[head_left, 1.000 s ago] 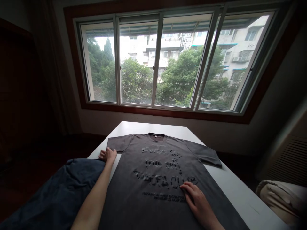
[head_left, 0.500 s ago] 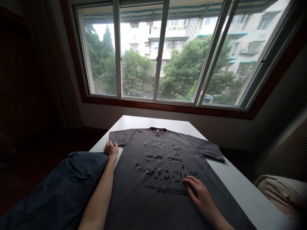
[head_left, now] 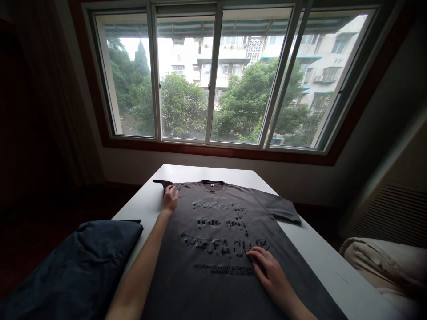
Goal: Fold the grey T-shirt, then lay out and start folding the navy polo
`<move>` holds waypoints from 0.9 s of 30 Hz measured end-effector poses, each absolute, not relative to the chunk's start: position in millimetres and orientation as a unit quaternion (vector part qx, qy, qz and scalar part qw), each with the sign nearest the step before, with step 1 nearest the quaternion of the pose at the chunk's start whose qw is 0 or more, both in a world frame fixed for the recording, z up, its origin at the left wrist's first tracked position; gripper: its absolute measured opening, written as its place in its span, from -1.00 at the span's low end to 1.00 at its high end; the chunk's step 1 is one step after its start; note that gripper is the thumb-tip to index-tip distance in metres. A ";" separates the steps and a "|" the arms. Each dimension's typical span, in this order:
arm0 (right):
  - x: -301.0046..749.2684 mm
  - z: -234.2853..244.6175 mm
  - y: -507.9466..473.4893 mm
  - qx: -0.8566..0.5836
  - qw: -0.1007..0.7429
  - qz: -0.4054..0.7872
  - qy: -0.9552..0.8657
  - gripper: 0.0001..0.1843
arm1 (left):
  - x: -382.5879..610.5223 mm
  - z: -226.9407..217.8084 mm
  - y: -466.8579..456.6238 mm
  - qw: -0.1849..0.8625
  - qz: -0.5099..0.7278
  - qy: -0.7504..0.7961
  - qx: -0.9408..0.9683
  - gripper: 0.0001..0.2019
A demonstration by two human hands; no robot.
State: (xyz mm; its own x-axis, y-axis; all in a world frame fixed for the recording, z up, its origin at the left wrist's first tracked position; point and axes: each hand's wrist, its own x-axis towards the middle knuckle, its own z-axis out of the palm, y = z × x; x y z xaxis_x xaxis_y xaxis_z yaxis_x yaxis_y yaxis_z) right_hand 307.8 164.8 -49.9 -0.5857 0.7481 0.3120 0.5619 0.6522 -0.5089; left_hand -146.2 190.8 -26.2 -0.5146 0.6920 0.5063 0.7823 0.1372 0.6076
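Observation:
A dark grey T-shirt point(head_left: 230, 284) lies spread front up on the white table point(head_left: 213, 173), its collar towards the window and black lettering across its chest. My left hand point(head_left: 170, 198) is closed on the shirt's left sleeve, which is lifted and bent inward near the shoulder. Lower down, my right hand point(head_left: 268, 269) rests on the printed chest with its fingers stretched out, beside the large lettering. The right sleeve point(head_left: 283, 207) lies flat, reaching over the table top. The hem is out of view at the bottom.
Dark blue folded cloth point(head_left: 83, 262) lies at the table's left edge, beside my left forearm. To the right, a beige cloth bundle point(head_left: 373, 258) sits past the table's edge. A wide window point(head_left: 213, 80) is behind the table.
My left hand has moved right and a little away from me, bringing the left sleeve inward and up off the table. My right hand stays on the chest. The view has shifted slightly.

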 end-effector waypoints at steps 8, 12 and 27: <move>307.9 -48.7 165.2 -0.368 0.246 0.188 -0.877 -0.69 | -98.7 -72.5 181.5 0.010 -0.317 -0.726 -0.610 -0.72; 308.5 -47.1 162.8 -0.364 0.247 0.184 -0.879 -0.69 | -97.2 -73.1 178.6 0.028 -0.297 -0.742 -0.601 -0.72; 306.9 -42.1 159.0 -0.379 0.254 0.193 -0.869 -0.69 | -97.5 -69.3 173.9 0.055 -0.321 -0.720 -0.613 -0.59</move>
